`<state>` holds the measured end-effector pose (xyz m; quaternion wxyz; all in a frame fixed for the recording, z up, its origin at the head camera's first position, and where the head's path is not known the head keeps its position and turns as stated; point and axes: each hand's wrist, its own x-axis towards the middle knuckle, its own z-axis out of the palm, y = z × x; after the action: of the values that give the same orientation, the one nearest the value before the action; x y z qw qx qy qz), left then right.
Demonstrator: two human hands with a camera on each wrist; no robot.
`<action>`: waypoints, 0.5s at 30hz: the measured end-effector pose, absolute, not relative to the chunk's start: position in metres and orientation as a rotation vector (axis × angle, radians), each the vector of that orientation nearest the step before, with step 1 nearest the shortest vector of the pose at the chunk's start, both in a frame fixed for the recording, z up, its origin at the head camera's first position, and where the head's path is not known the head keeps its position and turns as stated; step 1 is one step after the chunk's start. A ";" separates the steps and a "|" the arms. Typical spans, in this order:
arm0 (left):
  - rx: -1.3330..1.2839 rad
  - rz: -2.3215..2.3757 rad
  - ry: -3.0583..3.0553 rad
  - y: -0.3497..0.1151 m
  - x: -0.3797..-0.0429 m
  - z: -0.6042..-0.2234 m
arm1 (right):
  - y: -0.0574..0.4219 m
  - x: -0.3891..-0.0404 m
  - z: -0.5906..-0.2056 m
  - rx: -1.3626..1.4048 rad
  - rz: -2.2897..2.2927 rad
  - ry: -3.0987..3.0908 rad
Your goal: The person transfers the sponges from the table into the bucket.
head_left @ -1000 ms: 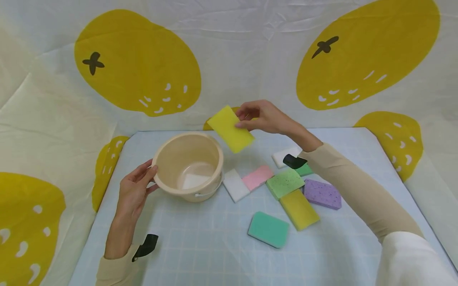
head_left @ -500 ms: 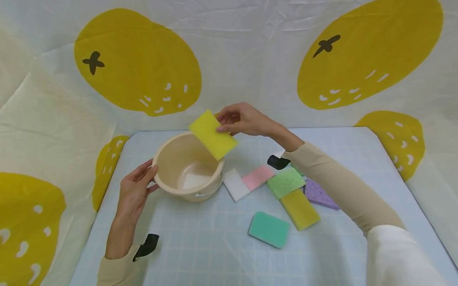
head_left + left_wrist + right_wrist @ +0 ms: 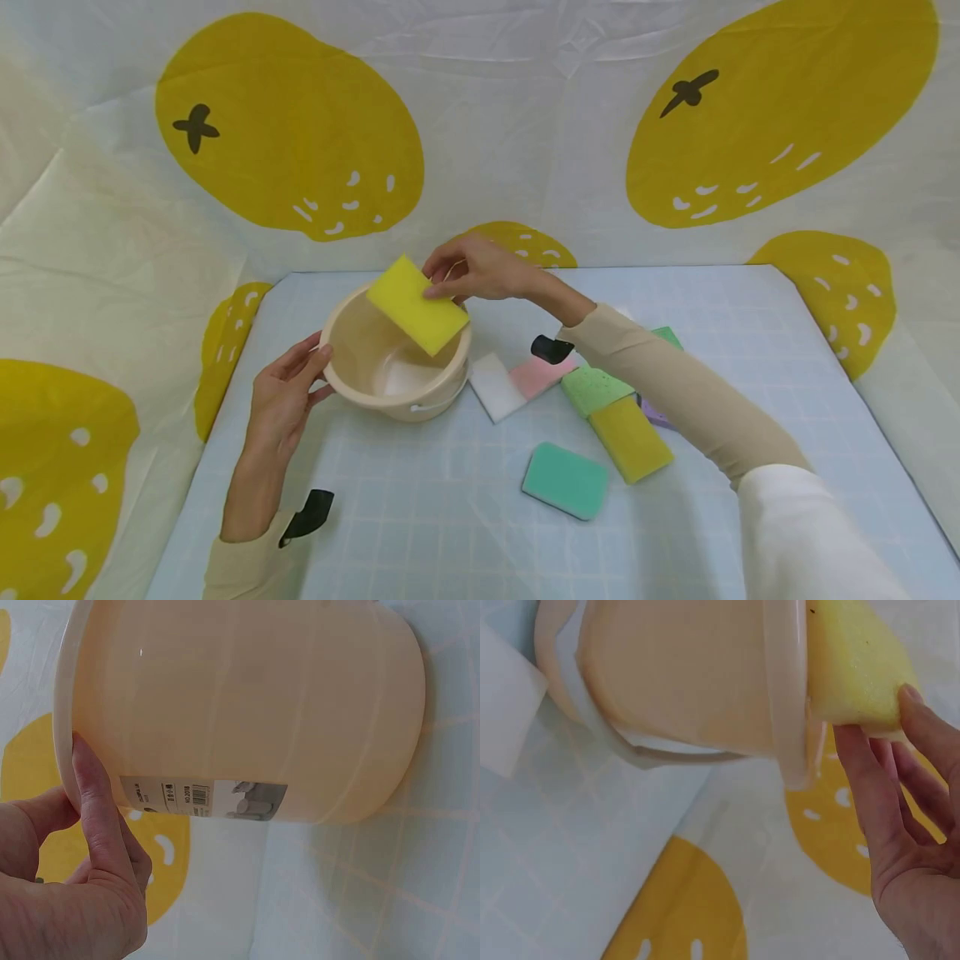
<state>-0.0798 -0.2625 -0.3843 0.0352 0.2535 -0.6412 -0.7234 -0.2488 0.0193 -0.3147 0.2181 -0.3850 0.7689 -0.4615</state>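
A yellow sponge (image 3: 416, 307) is pinched between the thumb and fingers of my right hand (image 3: 477, 268). It hangs tilted over the mouth of a beige bucket (image 3: 360, 392), at the right side of the rim. In the right wrist view the sponge (image 3: 859, 664) shows just beyond the bucket's rim (image 3: 786, 690). My left hand (image 3: 281, 400) pinches the bucket's left rim between thumb and fingers. The left wrist view shows that hand (image 3: 97, 862) at the rim, close to a printed label (image 3: 202, 798) on the bucket wall. Something white (image 3: 405, 377) lies at the bottom inside the bucket.
Right of the bucket lie a white sponge (image 3: 497, 389), a pink one (image 3: 538, 377), a speckled green one (image 3: 596, 390), a dark yellow one (image 3: 632, 439) and a teal one (image 3: 566, 481). A purple sponge (image 3: 656, 414) is mostly hidden by the right sleeve. Patterned cloth hangs behind the table.
My right hand has carried the yellow sponge left and down, from the right of the bucket to over its opening. My left hand stays on the rim.
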 end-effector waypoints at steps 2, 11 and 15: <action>0.781 -2.221 -1.972 -0.262 -0.080 -0.384 | 0.014 -0.248 -0.317 -1.088 -1.256 2.127; 0.801 -2.215 -1.980 -0.262 -0.079 -0.384 | -0.008 -0.245 -0.328 -1.214 -1.097 2.173; 0.817 -2.210 -1.984 -0.262 -0.079 -0.384 | -0.017 -0.242 -0.333 -1.272 -1.033 2.168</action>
<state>-0.0791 -0.2616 -0.3843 0.0309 0.2650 -0.6438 -0.7172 -0.2420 -0.0171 -0.3326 0.2103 -0.4575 0.7801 -0.3715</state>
